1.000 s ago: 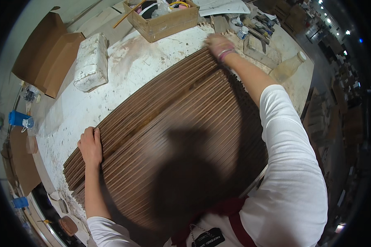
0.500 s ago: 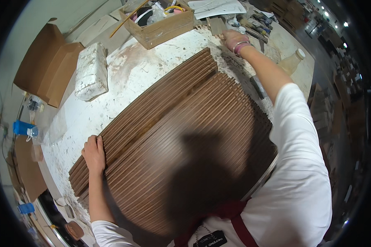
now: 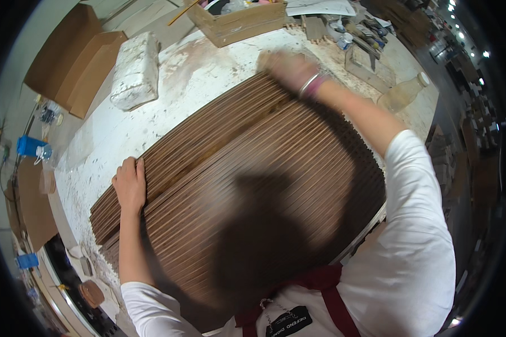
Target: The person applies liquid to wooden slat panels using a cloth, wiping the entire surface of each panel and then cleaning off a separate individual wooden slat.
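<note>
Wood strips: your dark brown wood strips [image 3: 270, 146] lie side by side across the centre of the frame, slanting from lower left to upper right; a darker band divides a narrow upper group from a wider lower one.
Left hand: your left hand [image 3: 130, 185] rests on the narrow group at left centre, fingers close together, tips at its upper edge; I cannot tell whether it pinches a strip.
Right hand: your right hand [image 3: 289, 70] is at the strips' far ends, top centre, and blurred; I cannot tell whether its fingers are spread or pressed together.
Wrist: you wear silver and pink bands [image 3: 311, 87] on the right one.
Shadow: a dark shadow [image 3: 258, 241] covers much of the wider group, lower centre.
Worktable: the strips lie on your stained white worktable [image 3: 90, 180].
Upper left: you have a white block [image 3: 136, 73] beside an open brown carton [image 3: 67, 56].
Top centre: a cardboard box [image 3: 242, 29] holds mixed items.
Upper right: hand tools [image 3: 368, 36] lie heaped beyond a translucent bottle [image 3: 402, 92], which leans over near your right forearm.
</note>
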The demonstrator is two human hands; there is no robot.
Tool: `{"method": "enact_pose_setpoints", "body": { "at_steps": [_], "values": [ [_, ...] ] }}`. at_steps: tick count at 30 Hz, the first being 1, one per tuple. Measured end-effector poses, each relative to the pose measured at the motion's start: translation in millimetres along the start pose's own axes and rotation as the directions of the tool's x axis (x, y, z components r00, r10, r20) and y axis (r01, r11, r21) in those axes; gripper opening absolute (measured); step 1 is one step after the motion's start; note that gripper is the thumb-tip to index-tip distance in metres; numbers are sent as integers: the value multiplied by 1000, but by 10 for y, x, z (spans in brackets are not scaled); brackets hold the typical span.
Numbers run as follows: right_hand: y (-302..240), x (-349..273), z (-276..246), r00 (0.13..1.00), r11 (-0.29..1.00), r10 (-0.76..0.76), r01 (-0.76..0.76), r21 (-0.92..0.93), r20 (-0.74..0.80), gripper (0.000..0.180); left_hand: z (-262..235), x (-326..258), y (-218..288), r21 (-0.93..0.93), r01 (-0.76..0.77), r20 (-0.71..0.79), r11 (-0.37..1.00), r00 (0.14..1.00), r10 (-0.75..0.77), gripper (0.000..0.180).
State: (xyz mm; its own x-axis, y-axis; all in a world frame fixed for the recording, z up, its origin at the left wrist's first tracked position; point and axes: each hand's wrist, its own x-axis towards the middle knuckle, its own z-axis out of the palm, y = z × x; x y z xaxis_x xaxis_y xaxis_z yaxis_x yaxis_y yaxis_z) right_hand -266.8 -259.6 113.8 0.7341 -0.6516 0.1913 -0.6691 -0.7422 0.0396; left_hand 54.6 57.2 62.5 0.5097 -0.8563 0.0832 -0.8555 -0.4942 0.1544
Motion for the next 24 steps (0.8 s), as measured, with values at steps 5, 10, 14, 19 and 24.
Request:
{"method": "enact_pose_setpoints", "body": {
  "at_steps": [5,10,14,19,24],
  "values": [
    [-2419,-13,-17,872,780,-429,489,391,-236,22,-39,95,35,-19,-50,14,999,999,50,30],
    [-2236,-5,327,925,832,-267,364,420,-271,20,102,81,-228,123,-59,5,991,998,59,31],
    [-912,-20,222,993,984,42,-23,177,-108,22,-6,15,-90,113,-69,-23,991,997,72,24],
    [-2193,82,4,991,991,-111,104,90,78,23,-104,-6,-3,71,-60,16,996,998,59,27],
    [-2166,251,154,982,966,-164,142,214,91,20,-122,-55,-389,88,-43,-1,995,999,43,34]
  ]
}}
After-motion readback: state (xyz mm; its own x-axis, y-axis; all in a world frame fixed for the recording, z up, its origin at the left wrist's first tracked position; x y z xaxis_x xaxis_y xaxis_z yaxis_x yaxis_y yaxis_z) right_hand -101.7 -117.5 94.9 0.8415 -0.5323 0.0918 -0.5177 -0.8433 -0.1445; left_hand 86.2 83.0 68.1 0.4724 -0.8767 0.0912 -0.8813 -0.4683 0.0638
